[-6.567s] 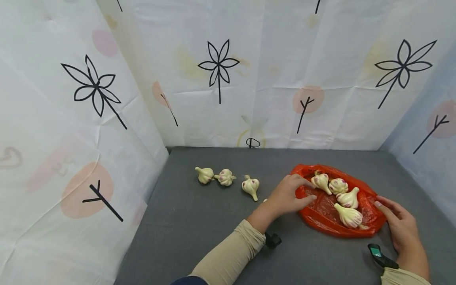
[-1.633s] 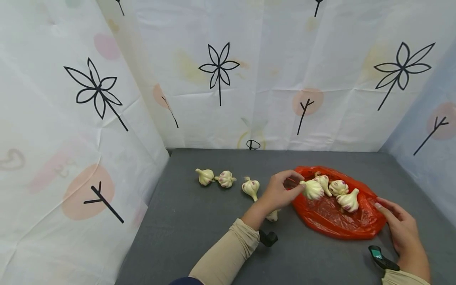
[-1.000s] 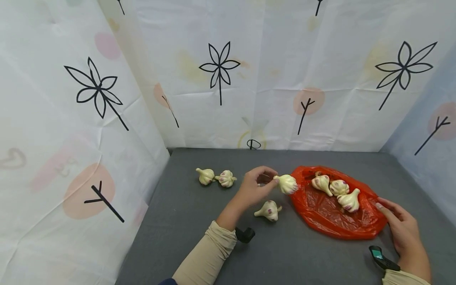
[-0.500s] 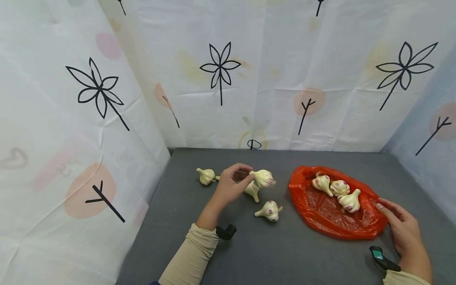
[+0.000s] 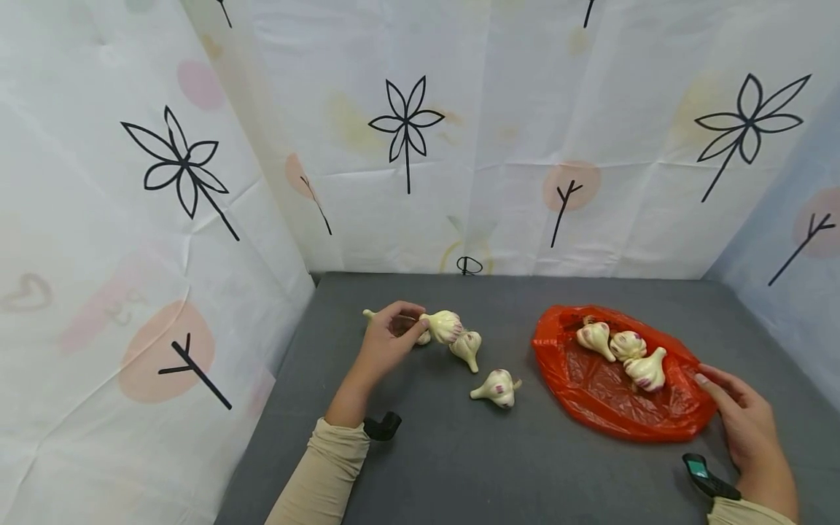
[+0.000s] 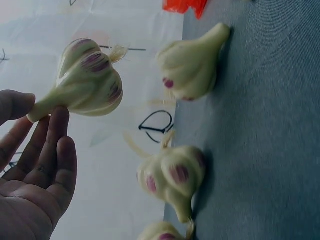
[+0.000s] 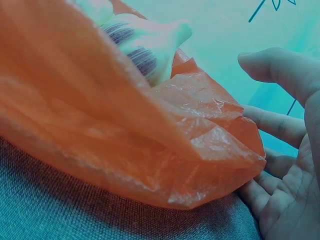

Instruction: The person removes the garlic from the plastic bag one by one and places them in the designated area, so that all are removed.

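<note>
My left hand (image 5: pixel 387 346) pinches a garlic bulb (image 5: pixel 444 326) by its stem, above the left part of the table; the left wrist view shows thumb and fingertips on the stem of this garlic bulb (image 6: pixel 90 82). Behind the hand, two garlic bulbs are partly hidden. Just beyond the held one lies another bulb (image 5: pixel 466 351), and a further bulb (image 5: pixel 499 388) lies nearer the front. My right hand (image 5: pixel 748 423) touches the right edge of an open red plastic bag (image 5: pixel 558 383), its thumb apart from the plastic (image 7: pixel 215 135) in the right wrist view. Three bulbs (image 5: pixel 647 370) lie in the bag.
A grey cloth (image 5: pixel 525 467) covers the table. White printed fabric (image 5: pixel 499 219) stands along the back and both sides. Each wrist carries a small black device, the left device (image 5: pixel 383 426) and the right device (image 5: pixel 705 474).
My left hand has lifted a garlic bulb from the red bag and carried it leftward over the table. The bag now holds three bulbs. My right hand stays at the bag's edge.
</note>
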Motion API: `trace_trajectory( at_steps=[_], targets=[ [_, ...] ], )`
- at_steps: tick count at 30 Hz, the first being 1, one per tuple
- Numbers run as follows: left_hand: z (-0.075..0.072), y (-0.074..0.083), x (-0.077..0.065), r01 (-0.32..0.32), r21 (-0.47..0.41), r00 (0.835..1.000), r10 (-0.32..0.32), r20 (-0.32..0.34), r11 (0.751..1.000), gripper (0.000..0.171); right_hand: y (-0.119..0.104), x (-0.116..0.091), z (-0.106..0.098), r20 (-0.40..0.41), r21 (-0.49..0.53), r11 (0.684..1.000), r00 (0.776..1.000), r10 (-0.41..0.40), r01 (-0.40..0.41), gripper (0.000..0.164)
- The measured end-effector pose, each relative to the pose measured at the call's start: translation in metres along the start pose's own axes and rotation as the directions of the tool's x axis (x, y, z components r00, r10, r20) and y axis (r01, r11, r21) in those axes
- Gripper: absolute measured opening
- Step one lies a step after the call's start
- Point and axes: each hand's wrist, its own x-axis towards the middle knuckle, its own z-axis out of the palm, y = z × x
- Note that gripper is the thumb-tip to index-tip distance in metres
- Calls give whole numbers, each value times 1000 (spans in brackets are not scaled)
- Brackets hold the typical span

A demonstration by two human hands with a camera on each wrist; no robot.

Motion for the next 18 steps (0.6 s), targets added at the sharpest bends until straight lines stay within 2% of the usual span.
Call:
trace_trajectory(
  at_steps=[4,10,18],
  targets=[
    [-11,-3,-4,9,19,1000,-8,-27,1000,22,-1,0,0,0,-2,1000,1000,6,-6,45],
    [-29,-7,-8,24,41,999,-23,-33,999,20,-1,0,1,-3,-6,1000,1000,-1,1,44],
    [-51,-8,-9,76,61,997,-76,0,995,20,-3,-1,1,-7,-20,1000,1000,22,-23,48]
  ],
)
